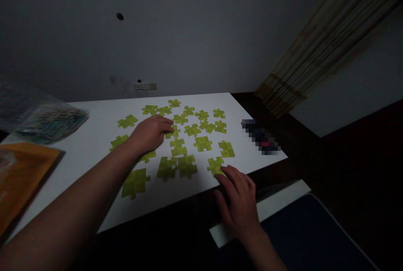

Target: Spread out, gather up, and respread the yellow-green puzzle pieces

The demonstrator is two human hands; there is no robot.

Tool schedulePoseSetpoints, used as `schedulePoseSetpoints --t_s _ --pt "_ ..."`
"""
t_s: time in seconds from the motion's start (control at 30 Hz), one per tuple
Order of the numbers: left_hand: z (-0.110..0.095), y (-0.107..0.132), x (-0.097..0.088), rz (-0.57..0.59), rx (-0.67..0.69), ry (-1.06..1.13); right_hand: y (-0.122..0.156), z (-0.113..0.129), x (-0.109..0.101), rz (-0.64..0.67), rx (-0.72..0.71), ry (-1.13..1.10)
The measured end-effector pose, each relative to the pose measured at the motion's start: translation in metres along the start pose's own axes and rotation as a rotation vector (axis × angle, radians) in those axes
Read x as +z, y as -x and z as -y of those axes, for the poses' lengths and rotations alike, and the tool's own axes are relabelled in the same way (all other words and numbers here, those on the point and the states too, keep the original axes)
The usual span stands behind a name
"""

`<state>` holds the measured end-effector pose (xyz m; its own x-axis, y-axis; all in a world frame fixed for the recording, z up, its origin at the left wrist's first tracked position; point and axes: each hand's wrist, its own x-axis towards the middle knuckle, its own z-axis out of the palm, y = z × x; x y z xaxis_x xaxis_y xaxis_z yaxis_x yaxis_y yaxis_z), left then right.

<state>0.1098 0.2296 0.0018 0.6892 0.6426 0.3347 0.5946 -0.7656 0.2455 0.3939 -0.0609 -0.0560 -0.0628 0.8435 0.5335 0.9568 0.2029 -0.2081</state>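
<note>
Yellow-green jigsaw puzzle pieces (203, 144) lie loose across a white table (176, 201). My left hand (151, 133) reaches over the middle of them, its fingers curled and closed at the left edge of one small puzzle piece (173, 132); the palm hides part of another puzzle piece (147, 156). Near the front edge, my right hand (237, 197) has its fingertips at the lower right of a puzzle piece (215, 166). The thumb of that hand stays apart from the fingers, off the table edge. Two larger puzzle pieces (187, 166) (167, 167) sit side by side between my hands.
On the left are a clear plastic bag (59, 122) of pieces and an orange envelope (27, 170). A blurred dark object (260, 137) lies at the table's right edge. Below right stands a dark blue seat-like surface (310, 233). Wall sockets (145, 86) show behind.
</note>
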Motion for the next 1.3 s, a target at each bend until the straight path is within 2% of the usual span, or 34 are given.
schedulePoseSetpoints --t_s 0.2,0.3,0.4,0.5,0.6,0.67,0.77,0.87,0.93,0.97,1.03,1.1,1.17,1.23,1.3 --pt "0.002 0.0 -0.004 -0.208 0.036 0.017 -0.008 -0.015 -0.002 0.042 0.015 0.026" --pt "-0.001 0.0 -0.014 -0.367 0.035 -0.015 -0.016 -0.017 -0.004 0.043 0.032 0.018" --pt "-0.011 -0.002 -0.042 -0.575 0.072 -0.102 -0.021 -0.014 -0.007 -0.003 0.015 -0.029" --pt "-0.023 -0.004 -0.081 -0.776 0.141 -0.188 -0.02 -0.001 -0.007 -0.031 -0.069 -0.1" --pt "-0.029 -0.002 -0.117 -0.863 0.19 -0.239 -0.016 0.024 0.0 -0.018 -0.149 -0.163" --pt "-0.028 -0.001 -0.132 -0.857 0.201 -0.261 -0.015 0.044 0.009 -0.011 -0.182 -0.183" --pt "-0.022 0.003 -0.145 -0.844 0.16 -0.25 -0.017 0.068 0.024 0.024 -0.202 -0.17" --pt "-0.014 0.016 -0.148 -0.833 0.015 -0.174 -0.02 0.079 0.035 0.072 -0.201 -0.118" --pt "-0.013 0.04 -0.144 -0.795 -0.118 -0.092 -0.022 0.081 0.038 0.085 -0.202 -0.087" --pt "-0.015 0.057 -0.139 -0.751 -0.181 -0.044 -0.022 0.08 0.039 0.086 -0.209 -0.076" --pt "-0.023 0.099 -0.123 -0.578 -0.305 0.055 -0.022 0.078 0.041 0.081 -0.228 -0.063" --pt "-0.037 0.147 -0.098 -0.364 -0.381 0.11 -0.021 0.076 0.042 0.069 -0.239 -0.058" --pt "-0.054 0.188 -0.072 -0.25 -0.445 0.064 -0.02 0.076 0.044 0.058 -0.236 -0.054" --pt "-0.07 0.215 -0.052 -0.162 -0.484 -0.022 -0.02 0.077 0.046 0.05 -0.224 -0.051" --pt "-0.084 0.227 -0.04 -0.103 -0.515 -0.105 -0.02 0.079 0.047 0.042 -0.217 -0.055"
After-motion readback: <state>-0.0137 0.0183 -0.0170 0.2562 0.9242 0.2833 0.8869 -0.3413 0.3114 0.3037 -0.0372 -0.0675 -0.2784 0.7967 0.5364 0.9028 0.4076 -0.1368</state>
